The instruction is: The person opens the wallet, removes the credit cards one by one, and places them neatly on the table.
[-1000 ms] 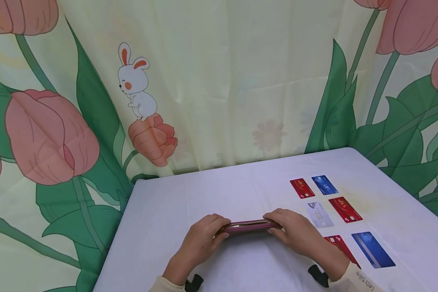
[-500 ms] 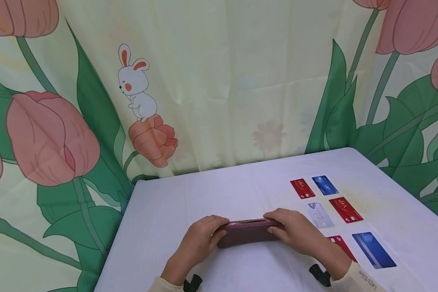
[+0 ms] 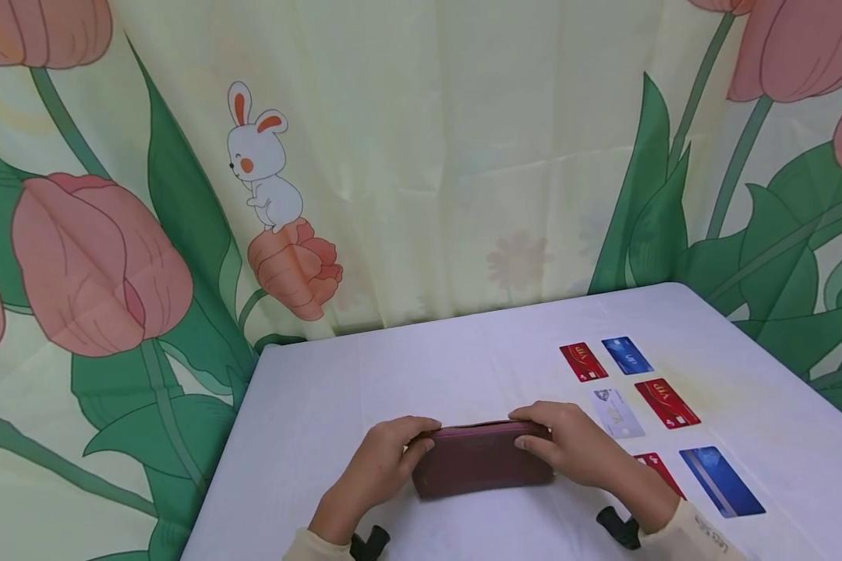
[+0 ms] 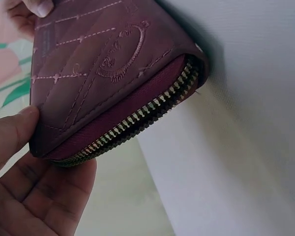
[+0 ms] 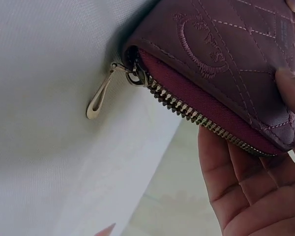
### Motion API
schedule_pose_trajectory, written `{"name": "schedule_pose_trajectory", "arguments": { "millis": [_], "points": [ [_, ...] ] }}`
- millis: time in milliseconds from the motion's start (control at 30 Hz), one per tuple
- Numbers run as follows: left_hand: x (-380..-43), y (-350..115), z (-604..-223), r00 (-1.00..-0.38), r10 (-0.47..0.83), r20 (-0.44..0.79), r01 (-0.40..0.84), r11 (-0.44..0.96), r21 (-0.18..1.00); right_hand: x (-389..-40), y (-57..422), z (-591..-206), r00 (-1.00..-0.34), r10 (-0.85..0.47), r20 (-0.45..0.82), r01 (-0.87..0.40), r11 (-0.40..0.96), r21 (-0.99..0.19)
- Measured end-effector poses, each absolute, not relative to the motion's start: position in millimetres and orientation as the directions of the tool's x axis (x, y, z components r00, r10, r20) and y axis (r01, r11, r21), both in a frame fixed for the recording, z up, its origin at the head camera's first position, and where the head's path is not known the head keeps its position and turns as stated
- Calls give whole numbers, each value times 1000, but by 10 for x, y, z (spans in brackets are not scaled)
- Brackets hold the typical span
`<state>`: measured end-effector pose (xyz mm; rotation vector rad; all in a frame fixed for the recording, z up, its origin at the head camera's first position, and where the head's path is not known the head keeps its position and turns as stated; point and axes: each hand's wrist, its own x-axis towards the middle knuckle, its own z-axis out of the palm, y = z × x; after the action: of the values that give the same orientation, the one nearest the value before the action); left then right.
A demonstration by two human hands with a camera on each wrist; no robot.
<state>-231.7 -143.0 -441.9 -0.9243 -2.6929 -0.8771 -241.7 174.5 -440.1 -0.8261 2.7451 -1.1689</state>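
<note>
A dark maroon zip wallet (image 3: pixel 484 463) stands on its long edge on the table, its near face toward me. My left hand (image 3: pixel 386 460) pinches its upper left corner, thumb on the near face and fingers behind. At the upper right corner my right hand (image 3: pixel 568 448) grips it the same way. In the left wrist view the brass zipper teeth (image 4: pixel 132 118) run along the wallet's end, parted by a dark gap. The zipper pull (image 5: pixel 99 96) hangs at the lower end in the right wrist view. Quilted stitching and an embroidered oval mark the wallet's face.
Right of the wallet lie several cards in rows: a small red card (image 3: pixel 584 361), a blue card (image 3: pixel 627 355), a white card (image 3: pixel 617 413), another red card (image 3: pixel 668 403) and a striped blue card (image 3: pixel 721 481). A further red card (image 3: pixel 659 471) is partly behind my right forearm.
The wallet has tilted from showing mostly its zipped top edge to showing its broad near face. Both hands keep their hold at its corners. The cards lie as before.
</note>
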Motion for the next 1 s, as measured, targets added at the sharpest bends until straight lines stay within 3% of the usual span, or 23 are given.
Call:
{"name": "schedule_pose_trajectory", "arguments": {
  "millis": [200, 533, 1000],
  "points": [
    [-2387, -1438, -4430, -836, 489, 250, 535, 623, 571, -2468, 1742, -4408, -869, -474, 143, -427, 570, -702],
    [-2489, -1398, -4563, -838, 462, 292, 543, 646, 537, -2566, 1666, -4499, -923, -372, 100, -338, 657, -674],
    [-2517, -1291, -4634, -910, 415, 3, 352, 767, 537, -2711, 1544, -4595, -940, -335, 72, -306, 727, -614]
  ]
}}
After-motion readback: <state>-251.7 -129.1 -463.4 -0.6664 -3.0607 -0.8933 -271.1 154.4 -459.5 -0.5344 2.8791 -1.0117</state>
